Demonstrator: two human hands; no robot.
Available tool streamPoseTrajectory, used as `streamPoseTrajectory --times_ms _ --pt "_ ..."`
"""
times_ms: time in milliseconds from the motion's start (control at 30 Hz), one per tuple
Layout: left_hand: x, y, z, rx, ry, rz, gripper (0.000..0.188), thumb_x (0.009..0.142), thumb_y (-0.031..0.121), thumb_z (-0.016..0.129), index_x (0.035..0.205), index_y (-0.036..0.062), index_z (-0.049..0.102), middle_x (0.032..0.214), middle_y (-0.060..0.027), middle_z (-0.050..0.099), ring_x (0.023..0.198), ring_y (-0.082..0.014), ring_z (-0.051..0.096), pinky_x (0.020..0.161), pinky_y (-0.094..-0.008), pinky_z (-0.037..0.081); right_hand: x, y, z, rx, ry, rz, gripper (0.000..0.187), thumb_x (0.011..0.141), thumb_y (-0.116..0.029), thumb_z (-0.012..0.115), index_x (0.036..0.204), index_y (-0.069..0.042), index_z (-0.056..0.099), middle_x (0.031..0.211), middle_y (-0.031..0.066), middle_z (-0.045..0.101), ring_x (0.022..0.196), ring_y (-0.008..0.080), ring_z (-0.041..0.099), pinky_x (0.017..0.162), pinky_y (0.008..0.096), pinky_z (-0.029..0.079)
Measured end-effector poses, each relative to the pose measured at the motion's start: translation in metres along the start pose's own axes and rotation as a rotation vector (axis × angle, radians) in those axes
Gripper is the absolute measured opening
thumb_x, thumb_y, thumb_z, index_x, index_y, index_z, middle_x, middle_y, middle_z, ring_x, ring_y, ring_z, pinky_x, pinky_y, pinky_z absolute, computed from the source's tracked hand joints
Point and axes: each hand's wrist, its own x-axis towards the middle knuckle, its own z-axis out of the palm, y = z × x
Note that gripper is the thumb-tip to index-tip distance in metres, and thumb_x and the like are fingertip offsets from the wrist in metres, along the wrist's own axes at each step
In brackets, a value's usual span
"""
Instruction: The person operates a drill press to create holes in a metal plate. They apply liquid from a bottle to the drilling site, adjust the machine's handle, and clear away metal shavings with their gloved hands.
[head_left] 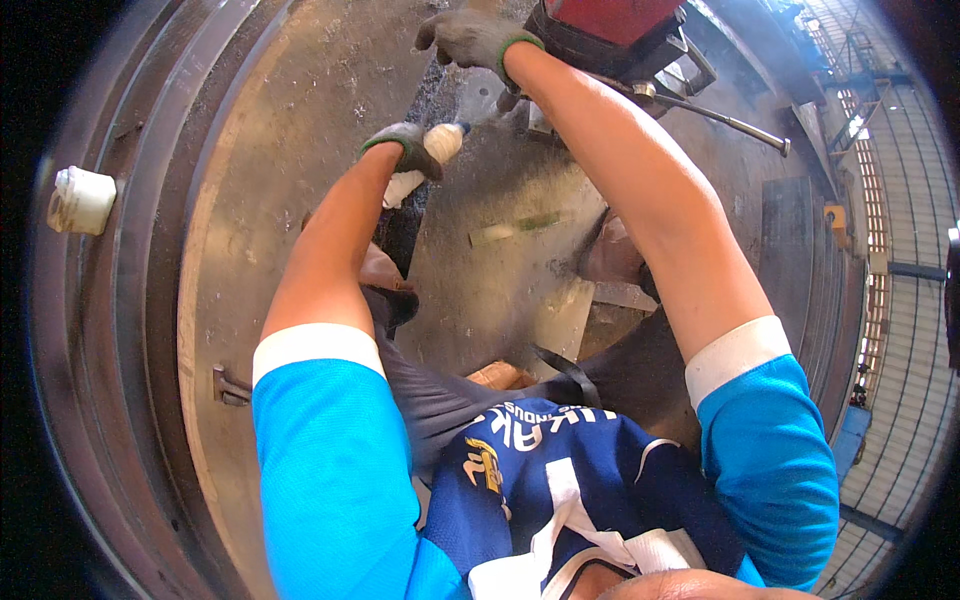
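My left hand (406, 147), in a grey-green work glove, is closed around a cream-coloured, cloth-wrapped cylindrical tool (443, 143). The tool's dark tip points up and to the right, and a white part (402, 188) shows below my palm. Its exact kind I cannot make out. My right hand (470, 40), gloved the same way, reaches across at the far side, above and beyond the left. Its fingers point left and look slightly apart, with nothing visible in them. Below both hands lies a worn, dusty metal surface (310, 130).
A red-topped dark machine (615, 20) stands under my right forearm, with a metal rod (725, 122) sticking out to the right. Long steel beams (145, 300) run along the left, bearing a white container (82, 200). A pale greenish strip (520, 228) lies between my feet (612, 252).
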Motion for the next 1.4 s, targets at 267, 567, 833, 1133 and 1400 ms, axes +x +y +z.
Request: streamPoseTrajectory --times_ms 267,567,833,1133,1400 --pt "0.005 -0.002 0.005 0.021 0.167 0.154 0.085 0.06 0.052 0.091 0.128 0.0064 0.068 0.124 -0.0179 0.072 0.115 -0.0336 0.07 0.097 -0.0457 0.056 0.029 0.035 0.022 -0.091 0.121 -0.334 0.032 0.084 -0.019 0.061 0.112 -0.013 0.075 0.115 0.0132 0.074 0.105 0.0319 0.07 0.09 0.0418 0.056" --pt "-0.008 0.004 0.001 0.072 -0.049 -0.023 0.072 0.073 0.046 0.088 0.125 0.0008 0.069 0.119 -0.0207 0.072 0.107 -0.0344 0.072 0.085 -0.051 0.059 0.037 0.041 0.027 -0.229 0.161 -0.434 0.032 0.08 -0.017 0.066 0.111 -0.015 0.075 0.114 0.0129 0.074 0.109 0.0317 0.069 0.094 0.0426 0.055" --pt "-0.025 0.016 -0.007 0.182 0.01 0.022 0.061 0.068 0.042 0.086 0.116 0.007 0.076 0.11 -0.0158 0.076 0.105 -0.0295 0.074 0.089 -0.0431 0.058 0.035 0.044 0.029 -0.232 0.218 -0.519 0.032 0.082 -0.017 0.067 0.113 -0.016 0.074 0.119 0.0136 0.072 0.113 0.0331 0.067 0.097 0.0438 0.053" --pt "0.003 -0.004 0.006 -0.038 0.08 0.092 0.079 0.064 0.05 0.088 0.127 0.007 0.069 0.121 -0.0191 0.073 0.111 -0.0301 0.071 0.095 -0.0443 0.056 0.019 0.027 0.017 -0.286 0.16 -0.366 0.033 0.086 -0.019 0.061 0.116 -0.017 0.074 0.121 0.0128 0.072 0.115 0.031 0.067 0.098 0.0433 0.053" --pt "0.017 -0.007 0.01 -0.219 0.184 0.235 0.09 0.065 0.054 0.089 0.135 0.004 0.061 0.13 -0.019 0.069 0.119 -0.032 0.067 0.101 -0.0444 0.052 0.017 0.021 0.014 -0.11 0.097 -0.263 0.036 0.084 -0.016 0.06 0.117 -0.018 0.075 0.119 0.0126 0.074 0.113 0.0315 0.068 0.097 0.0413 0.053"
